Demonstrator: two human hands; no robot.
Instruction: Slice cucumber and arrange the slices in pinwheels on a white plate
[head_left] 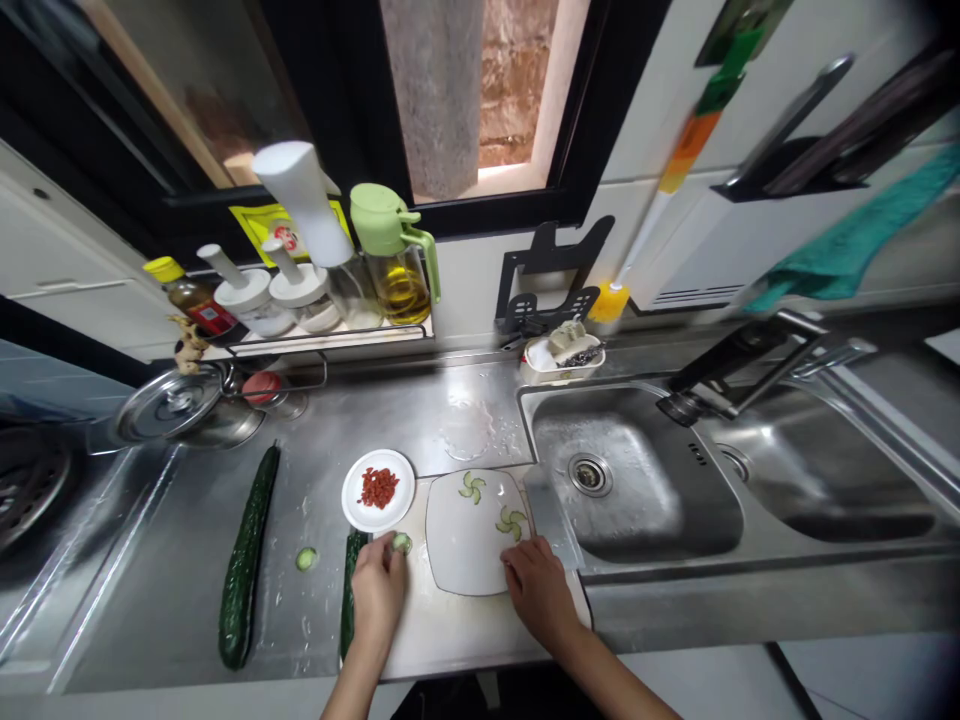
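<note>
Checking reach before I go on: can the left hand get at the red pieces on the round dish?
Probably yes: the red pieces lie uncovered on the round dish, just beyond the left hand, with nothing visibly blocking the way.

view: head, single | mount: worn on the person's head, above the front edge of the counter (180, 560) | facing: forward and down | range: near, left hand (379, 585) and right hand (543, 590) in lower middle, forearms (604, 665) cut by bottom edge | span: wide, burner (34, 485) at left to double sink (649, 465) at right, window (442, 90) at top
</note>
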